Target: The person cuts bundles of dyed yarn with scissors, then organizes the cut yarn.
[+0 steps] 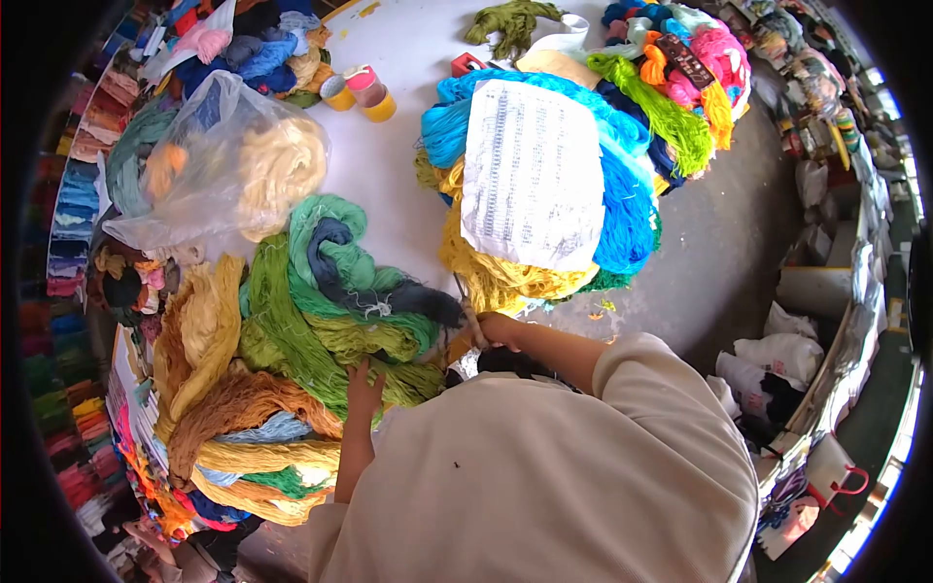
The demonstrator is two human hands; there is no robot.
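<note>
My left hand (364, 389) rests with its fingers apart on the edge of the olive-green yarn (335, 340). Closed at the near edge of the table, my right hand (499, 330) is around something thin and tan that I cannot make out. Just left of it ends a dark grey skein (389, 291), which lies over teal yarn (326, 219). Left of the green skeins are mustard yarn (204, 321) and rust-brown yarn (262, 403).
A printed sheet (533, 175) covers a pile of blue yarn (627, 209) and yellow yarn (476, 262). A clear plastic bag (214, 155) holds cream yarn. Small jars (364, 89) stand on the white table (389, 194). Bright skeins (671, 126) lie at the back right.
</note>
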